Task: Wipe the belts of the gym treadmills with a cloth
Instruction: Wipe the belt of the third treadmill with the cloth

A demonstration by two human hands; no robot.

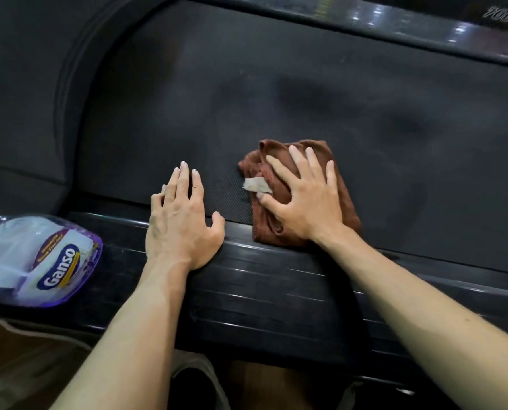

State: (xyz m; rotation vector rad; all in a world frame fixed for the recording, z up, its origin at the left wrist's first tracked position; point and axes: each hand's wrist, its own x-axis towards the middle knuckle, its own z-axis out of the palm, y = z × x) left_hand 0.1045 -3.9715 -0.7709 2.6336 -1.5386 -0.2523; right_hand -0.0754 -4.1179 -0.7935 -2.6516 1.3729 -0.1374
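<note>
A dark treadmill belt (291,99) fills the upper middle of the head view, with darker damp patches on it. A crumpled brown cloth (345,199) with a white label lies at the belt's near edge. My right hand (306,196) presses flat on the cloth with fingers spread. My left hand (181,220) rests flat beside it, palm on the near side rail (261,279) and fingertips on the belt, holding nothing.
A clear spray bottle (39,261) with a purple "Ganso" label lies on the side rail at the left. The treadmill's curved rear end cap (69,99) is at the upper left, the far side rail (424,25) along the top. Brown floor shows below.
</note>
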